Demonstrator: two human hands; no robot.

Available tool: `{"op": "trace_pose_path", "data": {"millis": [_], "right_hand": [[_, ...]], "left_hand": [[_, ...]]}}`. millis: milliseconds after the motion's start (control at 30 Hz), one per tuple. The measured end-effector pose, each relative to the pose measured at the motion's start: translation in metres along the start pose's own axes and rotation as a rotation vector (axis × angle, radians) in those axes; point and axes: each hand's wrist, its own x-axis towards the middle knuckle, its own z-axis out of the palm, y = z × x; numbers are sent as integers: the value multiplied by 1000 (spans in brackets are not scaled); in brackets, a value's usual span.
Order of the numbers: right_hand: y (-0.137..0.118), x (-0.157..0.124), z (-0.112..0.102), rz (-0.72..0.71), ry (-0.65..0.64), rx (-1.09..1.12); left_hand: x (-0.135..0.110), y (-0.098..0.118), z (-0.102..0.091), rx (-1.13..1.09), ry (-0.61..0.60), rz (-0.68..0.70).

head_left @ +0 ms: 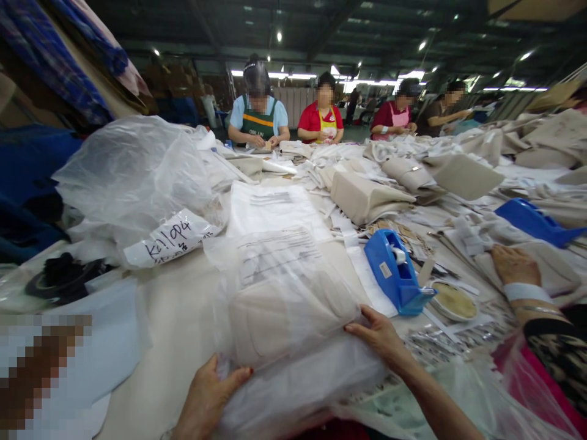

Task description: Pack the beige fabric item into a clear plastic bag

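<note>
A clear plastic bag with a folded beige cloth piece inside lies on the table in front of me. My left hand grips its near left corner, thumb on top of the plastic. My right hand holds the bag's right edge, fingers curled on the plastic. Printed text shows on the bag's upper part. More flat clear bags lie just beyond it.
A blue tape dispenser stands right of the bag; another blue tape dispenser sits farther right. A co-worker's hand rests at right. A bulging plastic sack with a handwritten label is at left. Beige folded pieces cover the table; several people work at the far end.
</note>
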Motion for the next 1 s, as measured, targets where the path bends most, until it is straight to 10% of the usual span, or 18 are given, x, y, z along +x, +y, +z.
{"op": "trace_pose_path", "data": {"millis": [333, 567, 833, 900, 1000], "right_hand": [[1, 7, -21, 31, 104, -407], [2, -39, -38, 99, 57, 63], [21, -36, -72, 58, 785, 124], [22, -46, -67, 43, 820, 32], [22, -74, -31, 20, 550, 7]], "left_hand": [[-5, 0, 8, 27, -71, -24], [-16, 15, 21, -470, -161, -219], [-29, 35, 86, -642, -66, -124], [-38, 42, 106, -683, -69, -55], [-54, 55, 133, -733, -143, 37]]}}
